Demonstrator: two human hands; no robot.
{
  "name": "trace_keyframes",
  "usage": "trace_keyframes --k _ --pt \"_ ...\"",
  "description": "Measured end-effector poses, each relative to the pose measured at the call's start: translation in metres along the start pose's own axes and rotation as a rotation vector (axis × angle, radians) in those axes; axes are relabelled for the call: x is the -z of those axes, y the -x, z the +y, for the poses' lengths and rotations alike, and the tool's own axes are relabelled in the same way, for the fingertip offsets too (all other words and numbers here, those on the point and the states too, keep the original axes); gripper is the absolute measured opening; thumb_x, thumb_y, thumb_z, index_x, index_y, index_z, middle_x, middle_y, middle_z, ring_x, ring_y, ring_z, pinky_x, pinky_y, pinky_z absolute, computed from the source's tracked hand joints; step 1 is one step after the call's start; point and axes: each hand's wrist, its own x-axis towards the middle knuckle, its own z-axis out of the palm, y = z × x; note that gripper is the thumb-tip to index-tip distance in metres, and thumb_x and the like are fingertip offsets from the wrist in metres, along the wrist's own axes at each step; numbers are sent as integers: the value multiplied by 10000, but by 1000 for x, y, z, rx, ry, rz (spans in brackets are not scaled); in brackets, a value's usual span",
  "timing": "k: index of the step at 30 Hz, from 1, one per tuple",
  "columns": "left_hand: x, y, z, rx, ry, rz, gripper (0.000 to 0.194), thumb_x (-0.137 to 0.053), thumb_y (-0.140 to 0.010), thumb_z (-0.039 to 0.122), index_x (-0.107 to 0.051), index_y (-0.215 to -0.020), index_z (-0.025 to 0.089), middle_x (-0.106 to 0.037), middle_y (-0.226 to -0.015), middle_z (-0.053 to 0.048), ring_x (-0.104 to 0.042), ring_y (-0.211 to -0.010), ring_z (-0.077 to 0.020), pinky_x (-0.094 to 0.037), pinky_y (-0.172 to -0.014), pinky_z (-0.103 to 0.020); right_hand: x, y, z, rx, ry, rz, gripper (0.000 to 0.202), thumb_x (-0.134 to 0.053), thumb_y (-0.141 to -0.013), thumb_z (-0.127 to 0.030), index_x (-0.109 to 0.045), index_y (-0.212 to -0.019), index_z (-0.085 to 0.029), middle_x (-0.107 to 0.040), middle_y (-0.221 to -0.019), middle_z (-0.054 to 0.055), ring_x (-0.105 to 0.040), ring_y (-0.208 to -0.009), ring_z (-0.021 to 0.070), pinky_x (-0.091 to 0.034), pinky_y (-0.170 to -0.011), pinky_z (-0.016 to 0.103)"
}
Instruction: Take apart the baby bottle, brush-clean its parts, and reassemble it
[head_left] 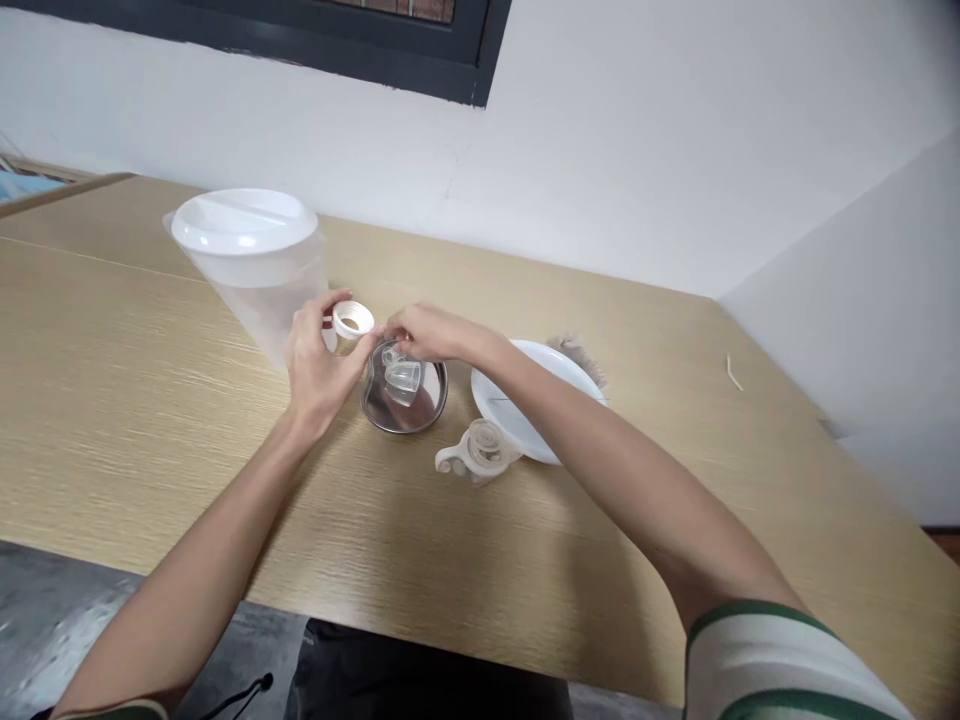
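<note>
My left hand [319, 355] is closed around a white plastic ring [352, 320], gripping it between thumb and fingers with its round opening facing up. Just right of it, my right hand [424, 331] is bent down over the far edge of a shiny metal dish [402, 420]. Its fingertips are pinched together close to the clear parts, and whatever they hold is hidden. Inside the dish lies a clear plastic cup-shaped piece [403, 380], with a smaller clear piece [390, 355] beside it.
A tall translucent pitcher [251, 290] with a white lid stands left of my left hand. Under my right forearm is a white plate [536, 440] with a thin wire-like line across it, and a greyish bristly clump [577, 355] behind. A clear handled container [486, 450] stands in front.
</note>
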Motion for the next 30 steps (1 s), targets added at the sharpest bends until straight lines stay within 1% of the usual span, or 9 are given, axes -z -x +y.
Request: trace_keyframes --k 2,5,7,11,16,20,22,26,30 --pt "0 0 0 7 13 -8 531 -830 -812 398 -608 -1254 205 -709 -1216 -92 -675 -1091 -268 -536 -959 -423 -8 -6 -2 -31 39 -33 118 -655 -954 -242 -710 -969 -140 -734 -893 35 -657 -795 166 -506 -740 304" --pt "-1 1 0 16 18 -5 536 -842 -800 387 -611 -1242 190 -709 -1192 -96 -671 -1090 -273 -530 -956 -426 -16 -14 -4 -89 75 -55 269 -636 -1000 -389 -682 -1107 -147 -714 -1060 56 -692 -909 183 -582 -826 383" --pt "-2 1 -1 9 11 4 542 -847 -794 390 -613 -1238 185 -711 -1183 -97 -674 -1077 -271 -533 -948 -426 -20 -18 -4 -114 80 -66 308 -642 -998 -402 -663 -1186 -159 -697 -1154 71 -695 -977 196 -593 -861 408" --pt "-1 -1 -4 -2 -1 4 539 -840 -803 403 -604 -1244 199 -711 -1191 -92 -678 -1077 -265 -534 -951 -422 -27 -22 -2 -148 50 -59 315 -640 -1001 -382 -652 -1234 -171 -681 -1220 84 -689 -1024 209 -593 -883 419" --pt "-1 -1 -7 -15 3 -15 543 -837 -809 387 -595 -1258 201 -696 -1200 -90 -665 -1105 -272 -513 -989 -426 -25 -18 6 -162 -72 -6 258 -664 -987 -368 -678 -1122 -149 -709 -1086 54 -697 -919 179 -597 -820 379" --pt "-3 0 -11 -35 3 -35 535 -832 -805 333 -586 -1264 208 -693 -1204 -87 -662 -1119 -276 -521 -996 -437 -12 -8 18 -148 -236 109 61 -681 -897 -174 -717 -905 -124 -735 -876 44 -668 -779 151 -545 -741 292" --pt "-4 0 -12 -39 -9 -48 532 -828 -799 291 -583 -1265 212 -696 -1205 -91 -665 -1118 -283 -531 -989 -453 -6 -1 27 -125 -331 161 82 -645 -852 -115 -725 -869 -123 -741 -833 50 -654 -745 143 -517 -706 263" --pt "-5 1 -14 -58 -20 -82 531 -826 -789 249 -584 -1260 205 -701 -1192 -107 -675 -1111 -305 -550 -962 -483 2 14 40 -48 -512 224 60 -659 -842 -157 -713 -867 -146 -732 -811 45 -636 -720 135 -514 -686 257" --pt "-6 3 -14 -63 34 -114 556 -843 -780 301 -579 -1262 216 -692 -1203 -106 -677 -1114 -303 -558 -978 -498 8 26 40 23 -661 257 41 -699 -862 -206 -687 -886 -175 -706 -781 30 -621 -706 136 -528 -679 269"
